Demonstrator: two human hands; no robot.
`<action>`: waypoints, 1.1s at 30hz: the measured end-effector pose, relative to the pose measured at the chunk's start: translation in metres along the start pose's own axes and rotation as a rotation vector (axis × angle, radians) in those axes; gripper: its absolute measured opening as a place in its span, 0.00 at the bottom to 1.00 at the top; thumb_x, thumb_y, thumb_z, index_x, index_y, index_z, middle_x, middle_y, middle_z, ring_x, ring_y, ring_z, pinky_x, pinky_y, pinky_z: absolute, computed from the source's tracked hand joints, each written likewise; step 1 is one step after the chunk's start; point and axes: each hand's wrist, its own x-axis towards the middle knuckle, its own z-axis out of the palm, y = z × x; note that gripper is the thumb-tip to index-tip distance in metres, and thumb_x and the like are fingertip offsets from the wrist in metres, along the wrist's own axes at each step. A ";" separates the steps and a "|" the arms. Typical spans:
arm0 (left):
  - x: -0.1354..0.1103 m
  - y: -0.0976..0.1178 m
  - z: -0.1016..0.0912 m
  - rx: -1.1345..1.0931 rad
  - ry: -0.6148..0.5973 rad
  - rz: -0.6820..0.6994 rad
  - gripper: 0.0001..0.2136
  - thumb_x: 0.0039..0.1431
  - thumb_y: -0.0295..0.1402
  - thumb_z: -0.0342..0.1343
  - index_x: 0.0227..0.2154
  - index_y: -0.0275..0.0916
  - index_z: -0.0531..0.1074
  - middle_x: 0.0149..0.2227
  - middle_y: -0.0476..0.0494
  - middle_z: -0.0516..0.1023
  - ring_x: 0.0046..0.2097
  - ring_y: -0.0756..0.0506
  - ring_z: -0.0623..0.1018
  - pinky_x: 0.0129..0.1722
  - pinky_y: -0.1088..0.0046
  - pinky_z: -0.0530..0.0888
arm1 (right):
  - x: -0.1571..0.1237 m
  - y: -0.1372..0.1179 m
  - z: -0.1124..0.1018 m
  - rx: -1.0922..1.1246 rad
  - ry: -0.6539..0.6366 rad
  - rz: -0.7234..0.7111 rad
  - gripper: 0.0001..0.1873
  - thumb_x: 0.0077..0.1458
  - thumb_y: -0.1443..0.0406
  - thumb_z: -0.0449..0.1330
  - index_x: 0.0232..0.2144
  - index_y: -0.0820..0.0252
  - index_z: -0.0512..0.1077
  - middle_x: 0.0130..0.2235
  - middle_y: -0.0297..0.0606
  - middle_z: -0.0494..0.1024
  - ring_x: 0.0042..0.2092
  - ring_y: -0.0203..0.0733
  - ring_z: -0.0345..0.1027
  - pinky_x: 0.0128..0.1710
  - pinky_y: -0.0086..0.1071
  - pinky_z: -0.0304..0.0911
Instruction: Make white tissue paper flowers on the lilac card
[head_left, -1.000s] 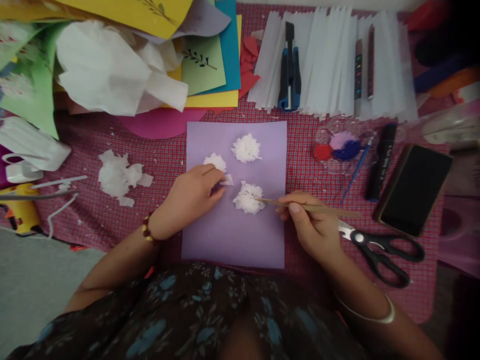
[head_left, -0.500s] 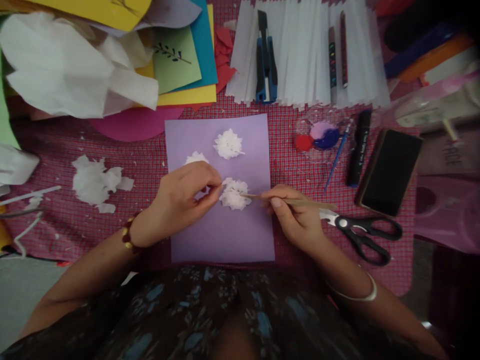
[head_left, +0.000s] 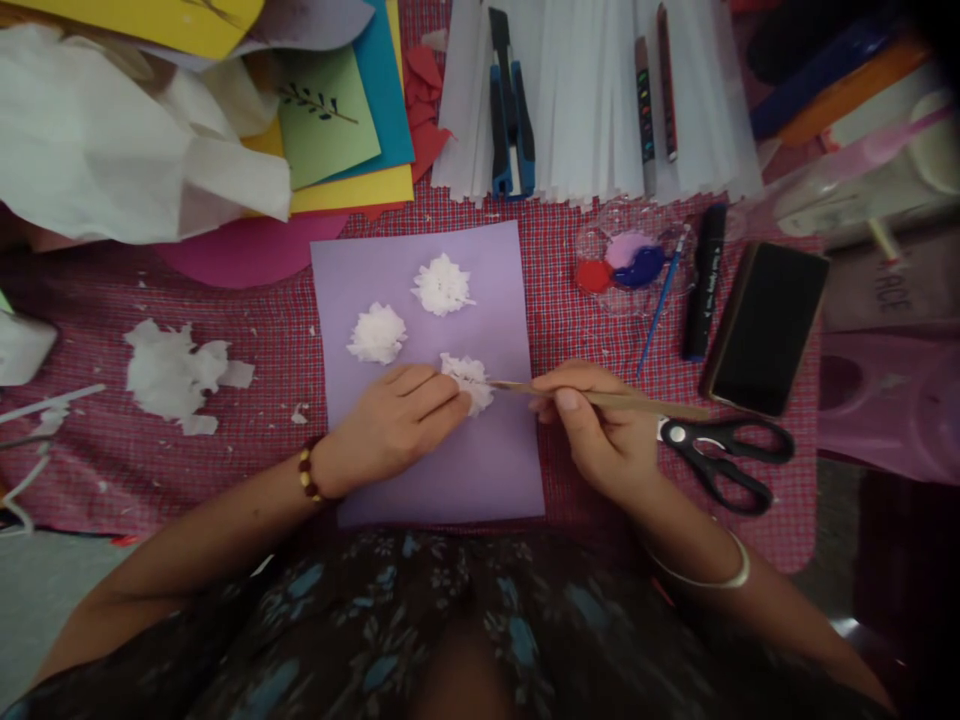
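A purple sheet of paper [head_left: 427, 480] lies before me with three crumpled white paper flowers on it. One flower [head_left: 442, 284] is near the top, another flower [head_left: 377, 333] at the left. At the third, lower flower [head_left: 472, 375], the bunched fingers of my left hand [head_left: 401, 425] press on its lower left side; the thumb is hidden. My right hand [head_left: 596, 425] pinches a thin, flat brown stick [head_left: 637, 402], whose narrow tip reaches the right side of that same flower.
Black-handled scissors [head_left: 724, 455] lie beyond my right wrist. Nearby are a phone [head_left: 766, 328], a black marker [head_left: 705, 285], a paint palette [head_left: 634, 265] and a blue brush [head_left: 664, 300]. A cutter [head_left: 512, 130] rests on white strips. Torn white paper [head_left: 169, 375] lies left.
My left hand has moved right and slightly down over the lower flower, uncovering the left flower. My right hand keeps the stick at the lower flower. The whole view has shifted slightly.
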 end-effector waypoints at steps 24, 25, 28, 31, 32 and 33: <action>0.000 0.002 0.004 0.024 -0.021 -0.051 0.04 0.67 0.26 0.51 0.37 0.38 0.70 0.31 0.47 0.73 0.34 0.47 0.69 0.35 0.69 0.70 | 0.007 -0.008 0.008 -0.204 -0.129 -0.154 0.11 0.65 0.68 0.52 0.43 0.54 0.73 0.32 0.35 0.78 0.33 0.38 0.71 0.32 0.34 0.67; 0.000 0.003 0.004 0.023 -0.018 -0.049 0.04 0.67 0.26 0.51 0.37 0.38 0.70 0.31 0.47 0.73 0.34 0.47 0.69 0.35 0.69 0.70 | 0.007 -0.008 0.008 -0.206 -0.127 -0.154 0.11 0.65 0.68 0.52 0.43 0.54 0.73 0.32 0.35 0.78 0.33 0.38 0.71 0.33 0.34 0.68; 0.002 0.003 0.004 0.015 -0.010 -0.046 0.03 0.66 0.25 0.52 0.37 0.37 0.70 0.31 0.47 0.73 0.34 0.47 0.69 0.34 0.69 0.70 | 0.007 -0.008 0.009 -0.210 -0.121 -0.180 0.11 0.65 0.69 0.52 0.44 0.55 0.73 0.32 0.35 0.78 0.33 0.38 0.71 0.32 0.33 0.67; 0.002 0.001 0.004 -0.036 0.018 -0.073 0.04 0.65 0.26 0.53 0.40 0.38 0.70 0.32 0.47 0.75 0.34 0.48 0.72 0.35 0.70 0.72 | 0.008 -0.008 0.009 -0.214 -0.124 -0.210 0.11 0.64 0.70 0.53 0.45 0.54 0.72 0.34 0.36 0.79 0.34 0.39 0.72 0.34 0.34 0.68; 0.001 0.000 0.004 -0.064 0.051 -0.102 0.06 0.64 0.26 0.54 0.42 0.39 0.70 0.33 0.46 0.76 0.35 0.47 0.73 0.36 0.69 0.73 | 0.009 -0.008 0.010 -0.216 -0.128 -0.210 0.11 0.64 0.70 0.53 0.44 0.54 0.73 0.34 0.36 0.80 0.35 0.39 0.73 0.35 0.34 0.69; 0.000 -0.002 0.004 -0.095 0.082 -0.150 0.08 0.64 0.27 0.54 0.45 0.39 0.70 0.35 0.46 0.77 0.37 0.47 0.74 0.37 0.69 0.74 | 0.009 -0.008 0.010 -0.220 -0.132 -0.204 0.11 0.64 0.69 0.53 0.44 0.54 0.73 0.34 0.36 0.80 0.35 0.40 0.73 0.35 0.35 0.69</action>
